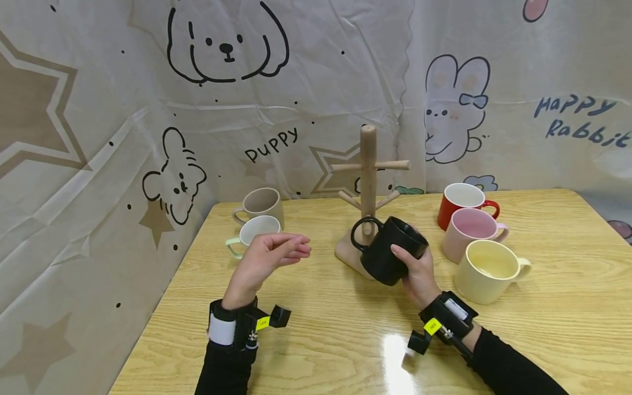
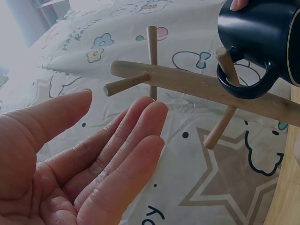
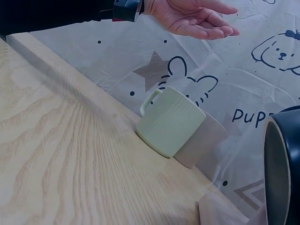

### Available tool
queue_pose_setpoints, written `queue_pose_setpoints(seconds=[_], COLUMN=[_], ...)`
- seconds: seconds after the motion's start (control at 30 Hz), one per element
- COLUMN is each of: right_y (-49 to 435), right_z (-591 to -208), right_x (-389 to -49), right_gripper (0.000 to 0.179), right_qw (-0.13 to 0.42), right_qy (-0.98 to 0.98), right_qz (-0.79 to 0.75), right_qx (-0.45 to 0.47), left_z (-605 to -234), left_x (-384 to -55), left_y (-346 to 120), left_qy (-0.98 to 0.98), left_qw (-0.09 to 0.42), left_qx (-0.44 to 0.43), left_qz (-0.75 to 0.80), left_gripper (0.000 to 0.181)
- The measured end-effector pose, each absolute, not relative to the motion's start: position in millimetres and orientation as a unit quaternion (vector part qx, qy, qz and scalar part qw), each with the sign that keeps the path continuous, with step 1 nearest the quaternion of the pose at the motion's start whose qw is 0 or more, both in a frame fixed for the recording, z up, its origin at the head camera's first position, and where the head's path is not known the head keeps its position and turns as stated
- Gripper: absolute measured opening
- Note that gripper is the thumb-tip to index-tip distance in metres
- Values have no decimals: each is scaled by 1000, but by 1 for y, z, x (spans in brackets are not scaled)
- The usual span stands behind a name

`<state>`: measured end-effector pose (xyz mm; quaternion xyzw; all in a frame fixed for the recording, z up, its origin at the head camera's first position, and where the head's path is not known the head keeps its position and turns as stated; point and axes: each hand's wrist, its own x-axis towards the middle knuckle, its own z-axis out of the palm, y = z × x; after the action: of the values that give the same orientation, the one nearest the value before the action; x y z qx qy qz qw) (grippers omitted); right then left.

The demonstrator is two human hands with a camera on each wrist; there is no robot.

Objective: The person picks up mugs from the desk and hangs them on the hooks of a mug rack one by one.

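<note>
My right hand (image 1: 419,274) grips a black mug (image 1: 390,258) by its body, thumb on the near side, in front of the wooden mug stand (image 1: 368,181). The mug is tilted, its mouth to the upper right. Its handle (image 2: 251,91) points left, and a lower peg (image 2: 227,65) shows inside the loop in the left wrist view. Raised over the table to the left of the stand, my left hand (image 1: 264,260) holds nothing; its fingers (image 2: 136,164) are extended and the thumb is apart from them.
At the left back stand a taupe mug (image 1: 264,203) and a pale green mug (image 3: 171,122). Along the right side, a red mug (image 1: 446,211), a pink mug (image 1: 469,236) and a yellow mug (image 1: 486,274) form a row. A patterned cloth (image 1: 316,66) hangs behind the wooden table (image 1: 316,351).
</note>
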<state>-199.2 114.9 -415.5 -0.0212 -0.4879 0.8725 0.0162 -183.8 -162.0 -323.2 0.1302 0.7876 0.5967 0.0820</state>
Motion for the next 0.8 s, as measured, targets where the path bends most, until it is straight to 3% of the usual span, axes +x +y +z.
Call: queue_pose_setpoints(seconds=[0.43, 0.8], right_y=[113, 111], right_z=[-419, -425], right_x=[-206, -213], right_gripper=[53, 63], right_qw=[28, 32], right_qy=[-470, -463], right_qz=[882, 885], right_qx=[-27, -30], left_z=[-323, -323], left_x=[-183, -183], left_y=[-163, -161], left_qy=[785, 790], left_qw=[81, 80], left_qx=[134, 131], left_qz=[600, 594], left_gripper=[40, 38])
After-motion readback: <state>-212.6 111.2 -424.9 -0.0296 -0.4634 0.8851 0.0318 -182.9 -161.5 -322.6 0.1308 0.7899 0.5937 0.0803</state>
